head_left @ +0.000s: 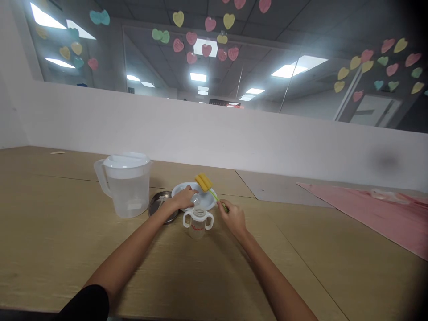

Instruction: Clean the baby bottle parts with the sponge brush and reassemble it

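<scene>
My right hand [233,218] is closed round the green handle of a sponge bottle brush [203,182], its yellow head tilted up over a white bowl [210,203]. Over the bowl's left side, my left hand [186,197] has its fingers curled on a clear plastic cover [195,199], partly hidden by the fingers. Right in front of the bowl stands a clear baby bottle [197,228] with two white handles and red lettering, its top uncapped. Under my left wrist is a round metal dish [154,206] holding a small pale piece [162,199], too small to name.
A large translucent lidded pitcher [130,189] stands left of the dish. At the right lies a pink mat [364,211] with a clear plastic item on it. A white wall [214,129] with a window above closes off the wooden table's back.
</scene>
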Tool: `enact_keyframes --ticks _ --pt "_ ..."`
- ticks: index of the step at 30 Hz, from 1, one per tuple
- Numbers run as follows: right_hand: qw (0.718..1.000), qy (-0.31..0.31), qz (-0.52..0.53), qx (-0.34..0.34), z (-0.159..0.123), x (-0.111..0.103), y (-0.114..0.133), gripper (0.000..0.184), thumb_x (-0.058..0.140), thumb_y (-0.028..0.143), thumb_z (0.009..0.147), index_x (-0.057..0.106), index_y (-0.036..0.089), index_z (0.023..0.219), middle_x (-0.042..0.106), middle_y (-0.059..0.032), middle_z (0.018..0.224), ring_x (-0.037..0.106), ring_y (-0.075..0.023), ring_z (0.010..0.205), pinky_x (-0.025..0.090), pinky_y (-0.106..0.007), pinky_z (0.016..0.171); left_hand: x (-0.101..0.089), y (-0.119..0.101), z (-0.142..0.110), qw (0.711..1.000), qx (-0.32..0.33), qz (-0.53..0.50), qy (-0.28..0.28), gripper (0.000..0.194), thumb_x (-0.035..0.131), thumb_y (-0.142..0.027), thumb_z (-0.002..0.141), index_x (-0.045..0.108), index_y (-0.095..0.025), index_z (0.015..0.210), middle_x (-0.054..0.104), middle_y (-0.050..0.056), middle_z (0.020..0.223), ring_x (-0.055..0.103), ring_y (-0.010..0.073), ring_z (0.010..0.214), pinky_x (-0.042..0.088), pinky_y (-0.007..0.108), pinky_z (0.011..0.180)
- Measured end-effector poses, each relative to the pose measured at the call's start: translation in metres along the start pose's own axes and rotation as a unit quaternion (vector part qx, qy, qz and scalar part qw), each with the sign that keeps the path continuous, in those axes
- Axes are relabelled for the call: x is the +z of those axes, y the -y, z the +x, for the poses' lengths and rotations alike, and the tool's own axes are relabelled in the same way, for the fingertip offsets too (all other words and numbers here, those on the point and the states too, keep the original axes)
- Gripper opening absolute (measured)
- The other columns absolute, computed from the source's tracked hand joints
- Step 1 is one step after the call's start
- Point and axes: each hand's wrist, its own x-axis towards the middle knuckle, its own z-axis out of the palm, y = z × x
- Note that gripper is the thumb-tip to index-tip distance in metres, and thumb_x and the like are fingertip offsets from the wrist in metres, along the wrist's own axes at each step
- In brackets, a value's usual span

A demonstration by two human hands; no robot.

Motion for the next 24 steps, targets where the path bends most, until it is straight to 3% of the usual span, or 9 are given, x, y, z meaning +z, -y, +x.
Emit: enact_keyframes --ticks 5,9,11,14,18,20,24 --pt "1.000 -0.030 0.004 -0.009 0.000 0.001 -0.002 0.036 0.041 0.041 0.089 0.070 0.020 0.089 0.070 -0.0039 0.070 0.062 -0.0145 0.055 0.034 -0.021 0.050 -0.006 0.000 0.003 0.998 -0.016 -0.037 -0.039 0.051 0.059 -0.018 0.067 0.056 -0.013 0.118 0.063 0.012 0.111 0.057 0.0268 0.104 0.042 0.028 0.087" --pt "0.993 -0.103 0.047 -0.032 0.000 0.000 -0.003 0.038 0.040 0.040 0.090 0.069 0.017 0.087 0.070 -0.0043 0.071 0.061 -0.0129 0.056 0.037 -0.021 0.052 -0.025 0.003 0.006 0.987 -0.062 -0.083 -0.119 0.065 0.059 -0.022 0.069 0.042 -0.016 0.132 0.061 0.012 0.112 0.057 0.0257 0.103 0.044 0.033 0.087" --pt "0.987 -0.139 0.066 -0.052 -0.001 0.000 -0.003 0.036 0.041 0.038 0.090 0.068 0.015 0.086 0.070 -0.0041 0.071 0.060 -0.0118 0.055 0.038 -0.020 0.054 -0.036 0.003 0.006 0.962 -0.100 -0.172 -0.188 0.071 0.062 -0.023 0.068 0.037 -0.018 0.135 0.059 0.011 0.110 0.059 0.0234 0.098 0.045 0.034 0.084" --pt "0.980 -0.166 0.064 -0.087 -0.003 0.001 -0.002 0.034 0.043 0.035 0.090 0.068 0.014 0.083 0.068 -0.0037 0.067 0.058 -0.0103 0.052 0.038 -0.020 0.053 -0.050 -0.002 0.003 0.883 -0.126 -0.373 -0.256 0.077 0.068 -0.024 0.065 0.036 -0.023 0.135 0.056 0.008 0.108 0.059 0.0175 0.089 0.047 0.032 0.082" --pt "0.977 -0.171 0.044 -0.121 -0.004 0.002 -0.002 0.032 0.044 0.033 0.090 0.068 0.014 0.080 0.067 -0.0026 0.063 0.053 -0.0082 0.046 0.035 -0.019 0.049 -0.061 -0.015 -0.002 0.776 -0.080 -0.587 -0.216 0.074 0.072 -0.028 0.065 0.040 -0.020 0.131 0.059 0.005 0.094 0.060 0.0151 0.089 0.046 0.032 0.087" --pt "0.974 -0.180 0.032 -0.133 -0.004 0.003 -0.003 0.032 0.044 0.032 0.091 0.068 0.014 0.080 0.067 -0.0021 0.061 0.052 -0.0076 0.045 0.034 -0.019 0.048 -0.062 -0.021 -0.004 0.761 -0.060 -0.620 -0.182 0.069 0.074 -0.028 0.064 0.045 -0.017 0.126 0.061 0.005 0.091 0.060 0.0154 0.090 0.044 0.033 0.089" --pt "0.967 -0.205 -0.022 -0.150 -0.002 0.004 -0.007 0.035 0.042 0.033 0.092 0.070 0.014 0.080 0.064 -0.0023 0.055 0.051 -0.0075 0.044 0.032 -0.019 0.049 -0.064 -0.030 -0.006 0.771 -0.046 -0.612 -0.172 0.063 0.076 -0.030 0.064 0.048 -0.018 0.120 0.063 0.005 0.093 0.060 0.0150 0.089 0.043 0.034 0.089"
